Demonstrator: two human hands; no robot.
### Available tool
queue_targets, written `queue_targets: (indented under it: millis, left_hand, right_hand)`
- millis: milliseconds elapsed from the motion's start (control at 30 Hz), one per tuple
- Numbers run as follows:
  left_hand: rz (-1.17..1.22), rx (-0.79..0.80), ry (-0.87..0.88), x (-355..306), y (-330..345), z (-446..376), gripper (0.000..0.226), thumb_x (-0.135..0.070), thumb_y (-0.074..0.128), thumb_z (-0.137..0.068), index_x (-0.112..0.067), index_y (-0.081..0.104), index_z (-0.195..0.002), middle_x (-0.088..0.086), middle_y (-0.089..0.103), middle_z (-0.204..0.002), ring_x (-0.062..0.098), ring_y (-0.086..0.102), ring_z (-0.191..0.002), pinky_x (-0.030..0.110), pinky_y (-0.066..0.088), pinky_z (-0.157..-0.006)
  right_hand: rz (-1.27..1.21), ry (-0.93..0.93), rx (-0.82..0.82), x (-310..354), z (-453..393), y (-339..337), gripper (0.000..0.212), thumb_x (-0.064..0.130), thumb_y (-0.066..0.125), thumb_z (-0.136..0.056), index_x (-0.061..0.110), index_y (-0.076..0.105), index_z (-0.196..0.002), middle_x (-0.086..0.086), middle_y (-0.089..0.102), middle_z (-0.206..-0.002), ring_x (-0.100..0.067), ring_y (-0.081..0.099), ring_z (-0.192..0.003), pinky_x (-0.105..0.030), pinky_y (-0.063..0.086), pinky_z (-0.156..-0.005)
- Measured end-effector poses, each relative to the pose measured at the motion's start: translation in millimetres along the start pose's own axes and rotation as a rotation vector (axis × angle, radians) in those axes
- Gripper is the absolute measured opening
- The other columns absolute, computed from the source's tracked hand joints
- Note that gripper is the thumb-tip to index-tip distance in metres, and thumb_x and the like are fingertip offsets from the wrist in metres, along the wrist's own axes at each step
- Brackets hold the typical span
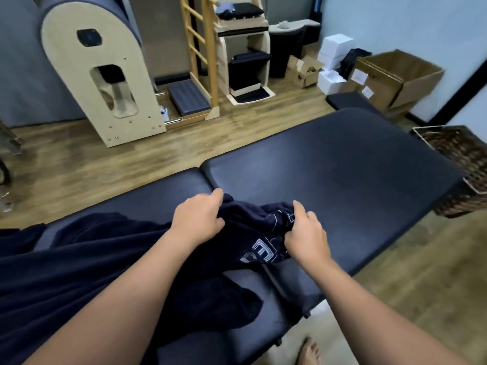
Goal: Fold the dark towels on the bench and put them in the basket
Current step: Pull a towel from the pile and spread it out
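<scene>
On the padded bench [329, 164], a dark towel [79, 259] lies crumpled, its bulk spread toward the left end and one bunched edge with pale stitched lettering drawn up near the middle. Left hand [200, 217]: fingers curled over the bunched cloth, gripping a fold. Right hand [305, 235]: fingers and thumb pinching the lettered edge of the same towel just beside the left hand. Beyond the bench's right end, a woven basket [463, 164] stands on the wooden floor [105, 159], well apart from the towel. Cardboard boxes [395, 77] and a wooden ladder frame [200, 48] stand against the far wall. A bare foot [309, 351] shows below the bench's near edge.
</scene>
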State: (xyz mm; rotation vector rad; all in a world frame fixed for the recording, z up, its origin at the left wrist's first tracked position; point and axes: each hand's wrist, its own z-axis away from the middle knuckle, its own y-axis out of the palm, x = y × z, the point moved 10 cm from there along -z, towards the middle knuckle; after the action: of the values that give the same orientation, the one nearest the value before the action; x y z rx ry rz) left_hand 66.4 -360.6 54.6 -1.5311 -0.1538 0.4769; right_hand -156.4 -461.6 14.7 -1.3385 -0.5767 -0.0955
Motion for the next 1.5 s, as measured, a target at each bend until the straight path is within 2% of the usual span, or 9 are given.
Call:
queue_targets:
  millis: [433, 567, 667, 767, 867, 1000, 1200, 1400, 1500]
  left_hand:
    - [0.041, -0.033, 0.135, -275, 50, -132, 0.031, -0.022, 0.058, -0.083, -0.025, 0.030, -0.095, 0.000, 0.055, -0.098, 0.027, 0.053, -0.091, 0.035, 0.036, -0.064]
    - [-0.208, 0.441, 0.106, -285, 115, -134, 0.048, -0.057, 0.067, -0.081, -0.020, 0.050, -0.106, 0.003, 0.064, -0.109, 0.030, 0.064, -0.103, 0.037, 0.044, -0.074]
    - [-0.128, 0.727, -0.050, -266, 154, -131, 0.059, -0.075, 0.051, -0.087, -0.016, 0.058, -0.088, 0.004, 0.069, -0.101, 0.025, 0.066, -0.091, 0.036, 0.050, -0.079]
    - [-0.073, 0.497, -0.062, -269, 159, -163, 0.053, -0.063, 0.041, -0.098, -0.015, 0.057, -0.114, 0.010, 0.063, -0.124, 0.032, 0.059, -0.116, 0.042, 0.050, -0.091]
    - [0.069, 0.457, -0.011, -294, 179, -186, 0.046, -0.060, 0.047, -0.097, -0.016, 0.050, -0.110, 0.010, 0.060, -0.124, 0.033, 0.056, -0.120, 0.044, 0.049, -0.092]
    - [0.277, 0.612, -0.116, -314, 222, -196, 0.044, -0.055, 0.059, -0.087, -0.016, 0.052, -0.104, 0.011, 0.064, -0.116, 0.034, 0.062, -0.108, 0.039, 0.051, -0.086]
    - [0.548, 0.639, -0.135, -316, 221, -224, 0.028, -0.031, 0.081, -0.076, -0.015, 0.059, -0.073, -0.002, 0.063, -0.072, 0.019, 0.062, -0.070, 0.027, 0.044, -0.060]
    - [0.404, 0.155, -0.150, -261, 121, -310, 0.018, -0.023, 0.070, -0.091, -0.020, 0.067, -0.074, 0.005, 0.070, -0.085, 0.031, 0.066, -0.092, 0.030, 0.046, -0.077]
    - [0.338, -0.039, -0.136, -249, 79, -333, 0.019, -0.022, 0.057, -0.098, -0.018, 0.057, -0.080, 0.008, 0.063, -0.096, 0.038, 0.059, -0.093, 0.038, 0.045, -0.076]
  right_hand:
    - [0.001, 0.221, -0.221, -237, -128, -165, 0.052, 0.008, 0.051, -0.087, 0.023, 0.044, -0.136, -0.009, 0.046, -0.118, -0.042, 0.059, -0.092, -0.041, 0.043, -0.075]
    - [-0.040, 0.167, -0.113, -257, -139, -143, 0.060, 0.027, 0.062, -0.089, 0.025, 0.040, -0.145, -0.007, 0.049, -0.121, -0.039, 0.059, -0.104, -0.042, 0.048, -0.087]
    - [-0.255, 0.134, 0.062, -270, -138, -95, 0.057, 0.041, 0.062, -0.093, 0.023, 0.046, -0.145, 0.002, 0.064, -0.116, -0.022, 0.061, -0.108, -0.031, 0.045, -0.091]
    - [-0.310, 0.255, -0.012, -305, -133, -79, 0.037, 0.016, 0.056, -0.097, 0.016, 0.058, -0.134, -0.001, 0.064, -0.118, -0.021, 0.060, -0.109, -0.024, 0.039, -0.086]
    - [-0.233, 0.455, 0.010, -343, -123, -67, 0.036, 0.017, 0.061, -0.093, 0.018, 0.059, -0.128, -0.009, 0.058, -0.123, -0.023, 0.060, -0.096, -0.030, 0.043, -0.080]
    - [-0.201, 0.485, 0.182, -348, -124, -34, 0.027, 0.044, 0.063, -0.083, 0.027, 0.057, -0.104, -0.004, 0.059, -0.104, -0.011, 0.052, -0.079, -0.031, 0.046, -0.069]
    - [-0.161, 0.375, 0.208, -314, -147, -29, 0.008, 0.010, 0.052, -0.080, 0.018, 0.049, -0.079, -0.006, 0.063, -0.085, -0.032, 0.059, -0.084, -0.035, 0.048, -0.070]
    - [-0.151, 0.478, -0.185, -330, -170, -114, 0.021, 0.013, 0.061, -0.078, 0.013, 0.042, -0.069, -0.010, 0.057, -0.069, -0.036, 0.054, -0.071, -0.036, 0.039, -0.063]
    - [-0.147, 0.642, -0.407, -357, -168, -172, 0.019, 0.012, 0.062, -0.079, 0.014, 0.045, -0.071, -0.011, 0.054, -0.082, -0.034, 0.051, -0.077, -0.036, 0.038, -0.068]
